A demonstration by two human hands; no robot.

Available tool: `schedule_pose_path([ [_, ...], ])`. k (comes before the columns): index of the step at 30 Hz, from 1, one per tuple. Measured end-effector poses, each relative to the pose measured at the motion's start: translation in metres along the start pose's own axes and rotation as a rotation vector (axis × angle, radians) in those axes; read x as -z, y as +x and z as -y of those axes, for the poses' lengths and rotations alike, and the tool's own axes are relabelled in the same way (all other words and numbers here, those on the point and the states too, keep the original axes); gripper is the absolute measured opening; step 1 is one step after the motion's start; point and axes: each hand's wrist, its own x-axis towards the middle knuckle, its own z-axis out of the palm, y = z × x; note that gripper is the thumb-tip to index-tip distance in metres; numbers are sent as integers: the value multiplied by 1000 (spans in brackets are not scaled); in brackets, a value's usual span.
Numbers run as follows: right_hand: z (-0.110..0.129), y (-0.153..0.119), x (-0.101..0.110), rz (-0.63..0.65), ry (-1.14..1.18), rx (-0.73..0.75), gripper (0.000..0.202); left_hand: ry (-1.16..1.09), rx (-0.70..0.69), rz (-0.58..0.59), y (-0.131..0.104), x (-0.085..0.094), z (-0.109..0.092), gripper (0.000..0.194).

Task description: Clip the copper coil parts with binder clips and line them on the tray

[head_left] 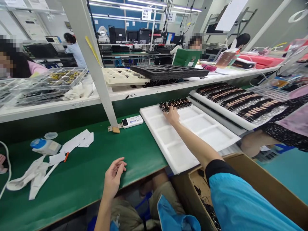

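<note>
My right hand (172, 115) reaches to the far end of a white foam tray (156, 123) with several shallow compartments. Its fingers are bent and closed at the left end of a row of small black parts with copper-coloured middles (179, 103); the fingertips are partly hidden, and they seem to pinch one part. Below the row, the tray's compartments show bare white bottoms. My left hand (115, 171) hovers at the front edge of the green table (134, 150), palm inward, fingers loosely curled and thumb apart, with nothing in it.
Another foam tray (226, 112) with several rows of such parts lies at right, beside a person's arm. A cardboard box (240, 166) stands below my right arm. On the table are a white handheld device (132, 121), a blue-capped bottle (45, 146) and a white glove (29, 175).
</note>
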Motion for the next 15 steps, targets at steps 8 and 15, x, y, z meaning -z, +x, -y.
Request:
schedule_pose_path([
  [8, -68, -81, 104, -347, 311, 163, 45, 17, -7, -12, 0, -3, -5, 43],
  [15, -219, -271, 139, -421, 51, -472, 38, 64, -22, 17, 0, 0, -3, 42],
])
